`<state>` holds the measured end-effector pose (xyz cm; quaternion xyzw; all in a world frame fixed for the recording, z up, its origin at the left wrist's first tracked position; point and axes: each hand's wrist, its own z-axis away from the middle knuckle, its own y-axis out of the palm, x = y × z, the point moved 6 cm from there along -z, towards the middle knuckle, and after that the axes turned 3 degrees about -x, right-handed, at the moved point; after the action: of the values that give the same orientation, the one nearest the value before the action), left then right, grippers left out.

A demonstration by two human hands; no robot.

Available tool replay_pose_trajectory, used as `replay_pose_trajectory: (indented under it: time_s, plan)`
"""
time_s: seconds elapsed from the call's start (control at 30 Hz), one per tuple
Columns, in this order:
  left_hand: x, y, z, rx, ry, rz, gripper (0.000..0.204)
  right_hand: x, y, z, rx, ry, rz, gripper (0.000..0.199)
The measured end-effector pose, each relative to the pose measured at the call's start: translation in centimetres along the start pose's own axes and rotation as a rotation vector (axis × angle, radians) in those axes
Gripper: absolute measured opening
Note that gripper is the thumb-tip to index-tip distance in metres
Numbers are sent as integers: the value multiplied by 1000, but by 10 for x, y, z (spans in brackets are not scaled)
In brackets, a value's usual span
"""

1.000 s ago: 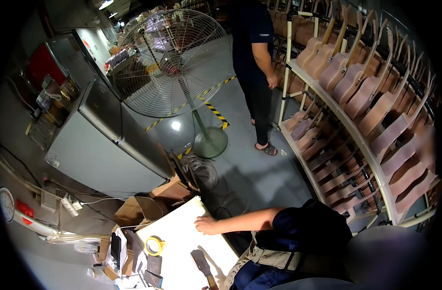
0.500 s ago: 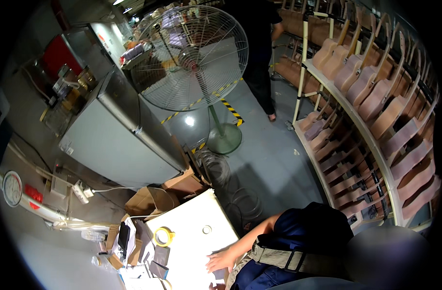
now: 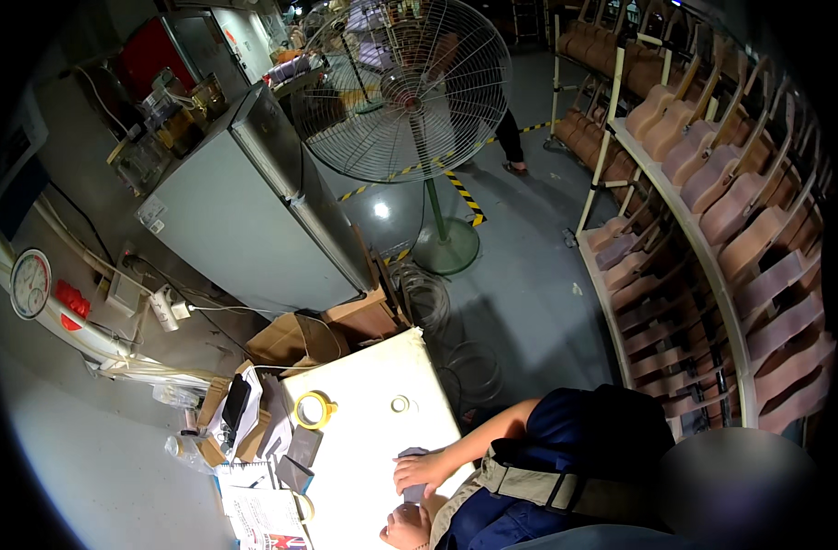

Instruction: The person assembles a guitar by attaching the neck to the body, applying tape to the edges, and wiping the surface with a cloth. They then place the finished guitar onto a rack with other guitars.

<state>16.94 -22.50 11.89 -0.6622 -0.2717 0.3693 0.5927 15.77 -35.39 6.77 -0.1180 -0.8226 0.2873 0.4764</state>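
Observation:
I sit at a white table [image 3: 369, 412] with my body at the lower right. My right hand [image 3: 421, 473] lies on the near part of the table, fingers bent over a small dark grey piece [image 3: 412, 453]. My left hand [image 3: 403, 528] is just below it at the table's edge, curled, and touches the lower end of the same dark piece. What its fingers hold is hidden. A yellow tape roll [image 3: 314, 410] and a small white ring [image 3: 400, 403] lie farther up the table.
Papers, a notebook and dark pads [image 3: 254, 440] crowd the table's left side, with cardboard boxes [image 3: 300, 339] beyond. A grey cabinet [image 3: 245, 220] and a standing fan [image 3: 405, 92] stand ahead. Racks of wooden guitar bodies [image 3: 712, 220] line the right. Another person's legs [image 3: 511, 147] show behind the fan.
My right hand has drawn back along the table toward my body. My left hand has come into view beside it. The other person has moved farther off behind the fan.

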Motion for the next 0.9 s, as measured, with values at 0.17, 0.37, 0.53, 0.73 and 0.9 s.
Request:
replay_pose_trajectory:
  time_s: [0.17,0.37,0.53,0.73,0.9]
  plan:
    - [2,-4,5,-48,4,-25,43,3,0,-4,9,16,-20,61]
    - [10,9,3,-178,14,-18,41,1,0,-1,29,38,43,63]
    - [18,15,7,-164,-2,-56,41,2,2,-3,30,28,35,64]
    - [6,5,4,-91,17,-50,39,5,-3,1,49,34,67,66]
    - [4,-11,15,-49,-70,-60,29,0,22,-12,102,-32,134,62]
